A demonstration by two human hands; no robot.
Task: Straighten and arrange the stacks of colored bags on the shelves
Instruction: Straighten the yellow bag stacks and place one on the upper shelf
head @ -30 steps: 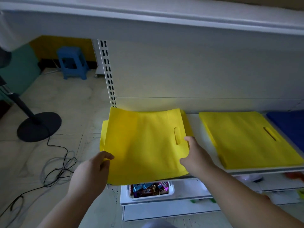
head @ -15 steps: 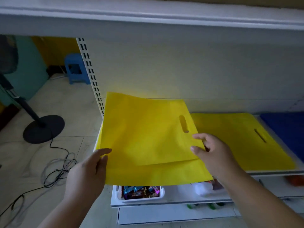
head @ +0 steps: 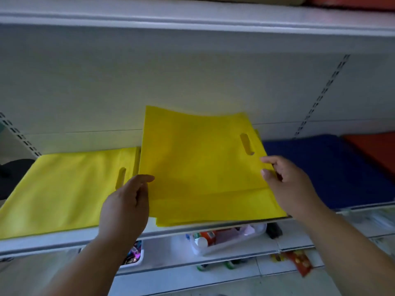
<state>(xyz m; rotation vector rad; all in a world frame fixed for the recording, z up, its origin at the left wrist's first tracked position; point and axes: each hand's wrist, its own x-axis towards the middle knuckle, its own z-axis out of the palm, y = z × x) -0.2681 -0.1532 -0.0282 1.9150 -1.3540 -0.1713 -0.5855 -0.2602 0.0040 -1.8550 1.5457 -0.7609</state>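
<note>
Hands grip the lifted yellow bags (head: 198,165): left hand (head: 126,201) and right hand (head: 286,184) fingers clasp opposite edges; lower them squarely, flush beside the blue stack (head: 329,167).

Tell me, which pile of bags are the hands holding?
The middle yellow stack, between the flat yellow pile and the blue pile; both hands grip its sides.

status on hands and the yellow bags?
Left hand and right hand gripping raised yellow bag by its edges. Flat yellow stack at left. Nothing blocking.
</note>
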